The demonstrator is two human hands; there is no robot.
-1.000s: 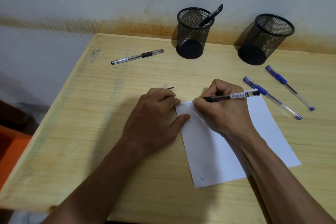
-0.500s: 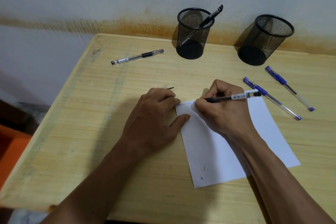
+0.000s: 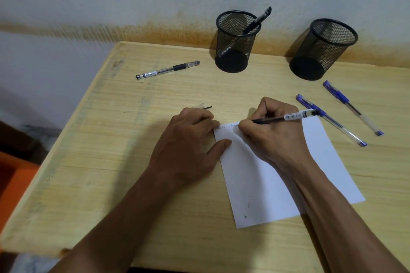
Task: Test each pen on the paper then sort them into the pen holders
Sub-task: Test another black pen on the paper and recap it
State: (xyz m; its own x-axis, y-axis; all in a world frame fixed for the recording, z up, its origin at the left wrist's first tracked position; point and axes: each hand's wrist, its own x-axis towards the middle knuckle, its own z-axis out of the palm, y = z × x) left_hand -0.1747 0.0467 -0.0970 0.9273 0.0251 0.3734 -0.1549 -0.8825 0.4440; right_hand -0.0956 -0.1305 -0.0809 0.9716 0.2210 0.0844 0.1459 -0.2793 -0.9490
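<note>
Black pen (image 3: pixel 286 117) gripped in right hand (image 3: pixel 274 134), tip on the paper (image 3: pixel 277 184) at its top edge beside faint writing | left hand (image 3: pixel 188 146) flat, fingers curled loosely, grasping nothing, pinning the paper's left edge | two blue pens (image 3: pixel 332 121) near worktop (image 3: pixel 133 173) right edge | another black pen (image 3: pixel 167 70) toward far-left corner | left holder (image 3: pixel 235 51) holds one pen, right holder (image 3: pixel 321 51) by far edge.

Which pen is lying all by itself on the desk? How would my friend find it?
Start at the wooden desk and find the black mesh cup with a pen in it near the wall. Just left of that cup lies the lone pen, clear with a black grip and black end. The other two loose pens are blue and lie together on the right side.
</note>
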